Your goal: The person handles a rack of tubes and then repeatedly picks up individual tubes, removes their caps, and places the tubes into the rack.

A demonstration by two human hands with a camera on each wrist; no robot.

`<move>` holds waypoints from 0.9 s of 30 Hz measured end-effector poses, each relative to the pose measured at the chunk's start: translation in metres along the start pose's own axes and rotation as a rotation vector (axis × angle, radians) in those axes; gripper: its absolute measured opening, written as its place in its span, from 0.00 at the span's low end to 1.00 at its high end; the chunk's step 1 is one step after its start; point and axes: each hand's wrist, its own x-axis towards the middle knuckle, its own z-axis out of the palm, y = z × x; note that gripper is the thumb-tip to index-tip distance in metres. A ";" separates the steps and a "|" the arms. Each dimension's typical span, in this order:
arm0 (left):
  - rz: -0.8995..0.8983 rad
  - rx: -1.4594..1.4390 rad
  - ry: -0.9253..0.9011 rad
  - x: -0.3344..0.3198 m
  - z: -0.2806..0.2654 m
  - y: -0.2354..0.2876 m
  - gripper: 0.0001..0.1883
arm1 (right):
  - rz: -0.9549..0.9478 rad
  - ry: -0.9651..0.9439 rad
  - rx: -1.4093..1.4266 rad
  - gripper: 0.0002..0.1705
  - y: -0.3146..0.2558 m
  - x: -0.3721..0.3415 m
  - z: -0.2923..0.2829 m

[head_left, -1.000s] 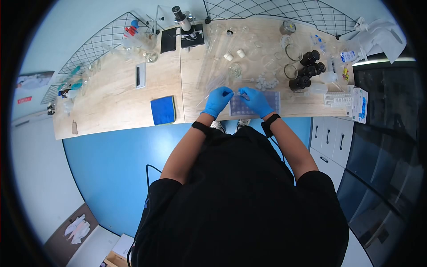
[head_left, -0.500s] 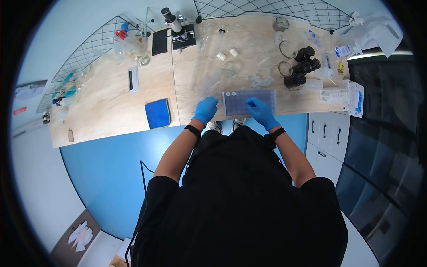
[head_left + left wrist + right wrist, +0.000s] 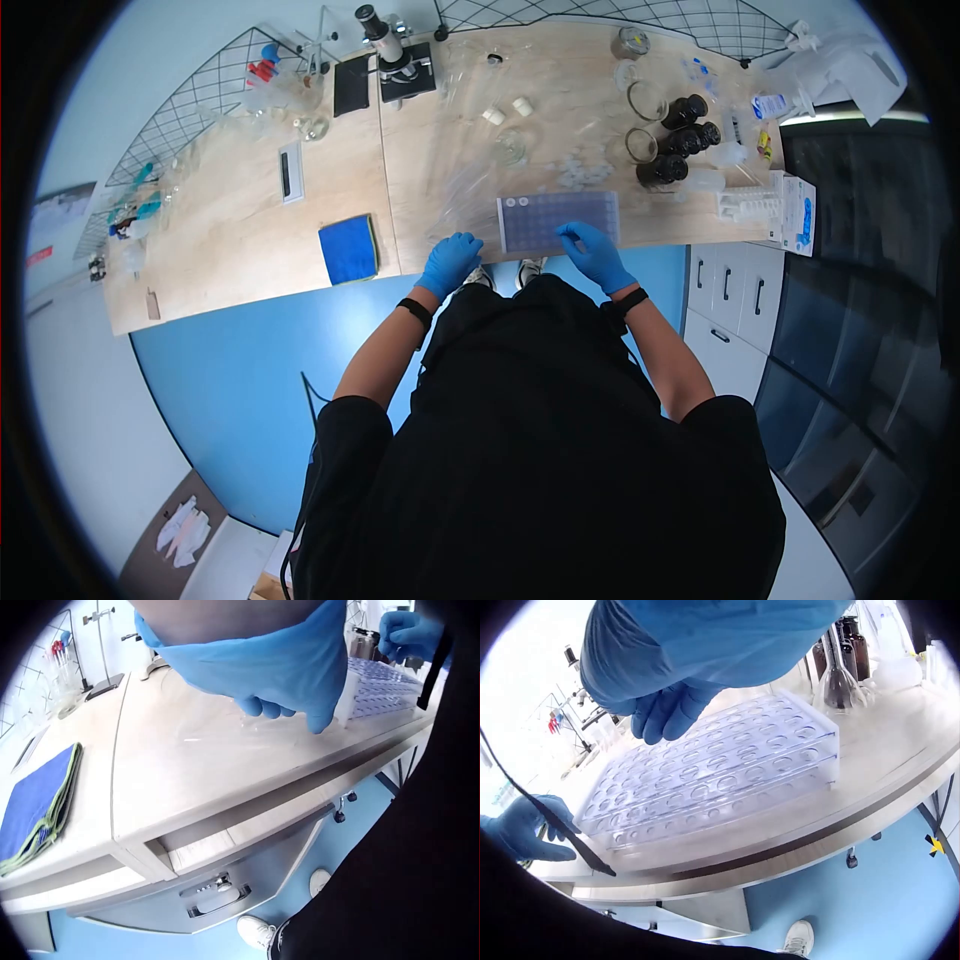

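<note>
A translucent purple tube rack (image 3: 560,235) with rows of round holes stands at the bench's front edge. Two round white caps (image 3: 511,202) show in its far left corner. My gloved right hand (image 3: 597,260) hovers over the rack's near right part, fingers loosely bent, nothing visible in them. To the left of the rack, my gloved left hand (image 3: 452,262) is at the bench edge with relaxed fingers. In the left wrist view, its fingertips (image 3: 271,709) lie close over thin clear tubes on the bench; nothing shows in its grasp.
Small translucent pieces (image 3: 582,174) lie behind the rack. Brown bottles (image 3: 662,171) and glassware stand at right, near a white rack (image 3: 750,205). Two white stoppers (image 3: 494,115) lie farther back. A folded blue cloth (image 3: 347,250) and a microscope (image 3: 385,45) are at left.
Both hands were together over the rack's far left part; they have since parted, the left moving left to the bench edge, the right drawing back right. The two white caps have come into view.
</note>
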 end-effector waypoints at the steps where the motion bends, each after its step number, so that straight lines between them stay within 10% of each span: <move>1: -0.008 -0.001 0.000 -0.002 0.004 -0.003 0.10 | -0.002 -0.007 0.002 0.09 0.001 0.001 0.000; 16: -0.102 0.036 0.072 0.004 0.007 -0.007 0.06 | 0.063 -0.052 -0.001 0.10 -0.001 0.047 -0.013; 19: -0.127 -0.063 0.097 -0.003 -0.014 0.000 0.08 | -0.180 -0.099 -0.176 0.10 0.021 0.083 -0.020; 24: -0.183 -0.180 0.453 -0.025 -0.045 0.012 0.09 | -0.054 -0.461 -0.454 0.11 0.034 0.148 -0.024; 27: -0.410 -0.516 0.309 -0.036 -0.054 0.021 0.12 | -0.091 -0.637 -0.667 0.13 0.035 0.168 -0.014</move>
